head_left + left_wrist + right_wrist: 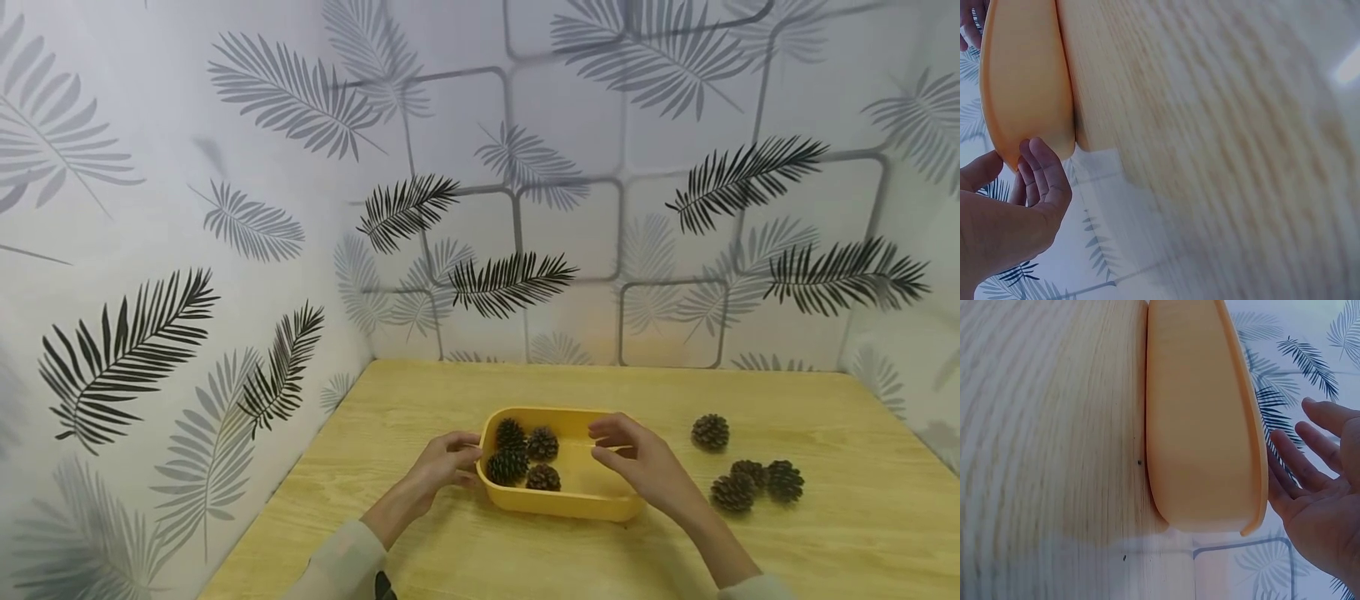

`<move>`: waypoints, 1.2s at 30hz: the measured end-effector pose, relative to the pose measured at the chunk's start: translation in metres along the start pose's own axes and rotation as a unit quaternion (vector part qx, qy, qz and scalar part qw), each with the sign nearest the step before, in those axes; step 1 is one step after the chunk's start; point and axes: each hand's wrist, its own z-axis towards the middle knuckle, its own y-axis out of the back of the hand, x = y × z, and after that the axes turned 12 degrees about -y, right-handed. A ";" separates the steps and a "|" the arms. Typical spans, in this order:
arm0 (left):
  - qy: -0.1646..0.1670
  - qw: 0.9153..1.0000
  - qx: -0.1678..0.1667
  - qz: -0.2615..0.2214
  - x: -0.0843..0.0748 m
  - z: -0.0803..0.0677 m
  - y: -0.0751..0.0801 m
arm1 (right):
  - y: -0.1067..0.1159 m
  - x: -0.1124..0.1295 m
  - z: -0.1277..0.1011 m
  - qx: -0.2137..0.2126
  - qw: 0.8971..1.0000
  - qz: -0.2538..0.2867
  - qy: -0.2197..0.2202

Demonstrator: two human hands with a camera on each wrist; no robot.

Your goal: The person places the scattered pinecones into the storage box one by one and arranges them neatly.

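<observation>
A yellow plastic tray (570, 503) sits on the wooden table and holds several pine cones (525, 460). My left hand (469, 455) is at the tray's left end. In the left wrist view the left hand (1017, 167) pinches the tray (1025, 75) rim between thumb and curled fingers. My right hand (617, 443) hovers over the tray's right part with relaxed fingers. In the right wrist view the right hand (1310, 481) is spread beside the tray (1197, 425), apart from it and holding nothing.
Several loose pine cones (750, 482) lie on the table (525, 558) right of the tray, one more pine cone (709, 432) behind them. Leaf-patterned walls (225, 250) close in the table at the left, back and right.
</observation>
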 end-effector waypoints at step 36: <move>-0.015 1.000 0.017 -0.001 0.001 -0.001 0.002 | 0.058 -0.016 -0.033 -0.013 0.998 -0.028 -0.052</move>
